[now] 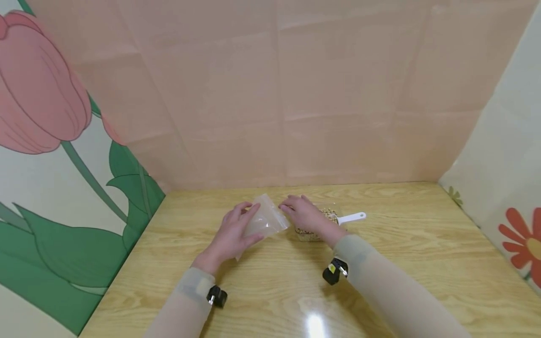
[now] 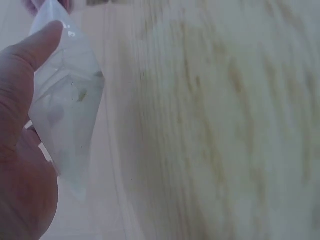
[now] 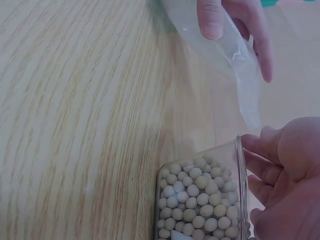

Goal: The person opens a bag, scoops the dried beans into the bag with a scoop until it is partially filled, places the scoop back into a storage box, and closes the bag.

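Observation:
My left hand [image 1: 236, 232] holds a translucent zip bag [image 1: 264, 220], thumb on the near face and fingers behind it. In the left wrist view the bag [image 2: 70, 105] looks flat, with a few small dark specks on it. My right hand [image 1: 304, 213] hovers beside the bag's zip edge, over the left part of a clear plastic box [image 1: 310, 238] of round beige balls. Its fingers [image 3: 262, 170] are loosely bent behind the box rim in the right wrist view, with nothing seen between them. The balls [image 3: 200, 200] fill much of the box.
A white scoop [image 1: 352, 217] rests in the box, its handle sticking out to the right. The wooden table [image 1: 262, 291] meets a pink-covered wall [image 1: 279, 94] at the back, with flower-patterned panels at both sides.

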The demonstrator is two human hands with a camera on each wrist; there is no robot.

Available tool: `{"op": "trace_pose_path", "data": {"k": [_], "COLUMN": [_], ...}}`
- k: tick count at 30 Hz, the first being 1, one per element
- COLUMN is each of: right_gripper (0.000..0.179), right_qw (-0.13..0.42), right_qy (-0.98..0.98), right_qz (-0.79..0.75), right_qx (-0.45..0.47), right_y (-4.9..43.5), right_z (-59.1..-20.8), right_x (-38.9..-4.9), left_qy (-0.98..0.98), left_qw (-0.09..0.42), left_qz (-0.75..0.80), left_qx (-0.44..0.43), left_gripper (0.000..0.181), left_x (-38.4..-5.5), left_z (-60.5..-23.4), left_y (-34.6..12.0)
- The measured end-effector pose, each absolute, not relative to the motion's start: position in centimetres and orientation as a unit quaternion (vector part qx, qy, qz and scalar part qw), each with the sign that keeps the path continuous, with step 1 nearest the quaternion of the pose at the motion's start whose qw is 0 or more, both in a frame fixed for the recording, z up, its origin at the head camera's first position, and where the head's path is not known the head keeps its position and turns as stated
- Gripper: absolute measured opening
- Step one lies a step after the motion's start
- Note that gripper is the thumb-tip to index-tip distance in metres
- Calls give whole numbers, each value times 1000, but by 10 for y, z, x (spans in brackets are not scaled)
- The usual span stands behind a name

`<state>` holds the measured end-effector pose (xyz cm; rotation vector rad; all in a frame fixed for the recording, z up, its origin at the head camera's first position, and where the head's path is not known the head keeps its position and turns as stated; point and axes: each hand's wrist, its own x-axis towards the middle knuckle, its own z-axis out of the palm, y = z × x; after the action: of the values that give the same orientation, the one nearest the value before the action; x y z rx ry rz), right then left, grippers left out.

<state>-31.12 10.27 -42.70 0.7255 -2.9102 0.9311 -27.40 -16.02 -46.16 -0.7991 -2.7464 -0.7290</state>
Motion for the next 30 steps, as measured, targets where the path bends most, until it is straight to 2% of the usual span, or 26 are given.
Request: {"op": "trace_pose_path", "data": {"k": [14,21,26,30], "right_gripper": [26,14,12,10], "right_qw": [-15,5,21,30], "right_qy": [-918,-910,-901,-893], "right_qz": [331,366,390,409], "right_qx": [217,196,189,183], "right_y": [100,101,101,102], "right_z": [-422,-422,-423,-424], "right_x": [-307,-305,-302,-299], "left_qy": [-920,-923,-923,-925], "left_qw": [106,151,181,181], "left_qz": [-239,-198,-184,-209], "left_qx": [-293,-292,-287,-259], "left_gripper": [83,70,62,49], "left_x": [-273,-275,-271,-266], "left_z": [-458,-455,-446,-436], "left_y": [-159,-158,-152,-144]}}
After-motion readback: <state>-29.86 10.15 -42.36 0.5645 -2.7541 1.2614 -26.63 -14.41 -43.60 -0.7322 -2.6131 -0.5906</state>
